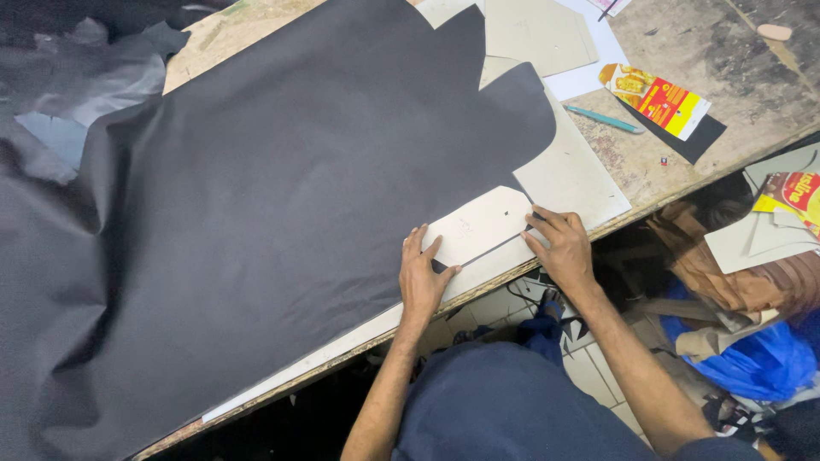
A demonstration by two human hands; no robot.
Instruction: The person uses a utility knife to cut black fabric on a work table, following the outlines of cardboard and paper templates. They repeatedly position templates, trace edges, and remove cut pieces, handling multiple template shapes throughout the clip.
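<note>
Hands are pressing flat, clasping nothing — left hand point(422, 277) and right hand point(559, 246) pinning a pale card template point(477, 225) onto the black sheet point(282, 196) at the tabletop's point(735, 60) near edge — template probably stiff and light, sheet limp.

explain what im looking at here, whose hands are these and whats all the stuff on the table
This is one picture from a camera worn on a person's head, looking down at their own bare hands. The left hand and right hand both press flat on a pale card template, which lies on a big dark sheet of material spread over a worn worktable. Neither hand grips anything. Further back lie more pale cards, a teal pen and a yellow-red packet.
</note>
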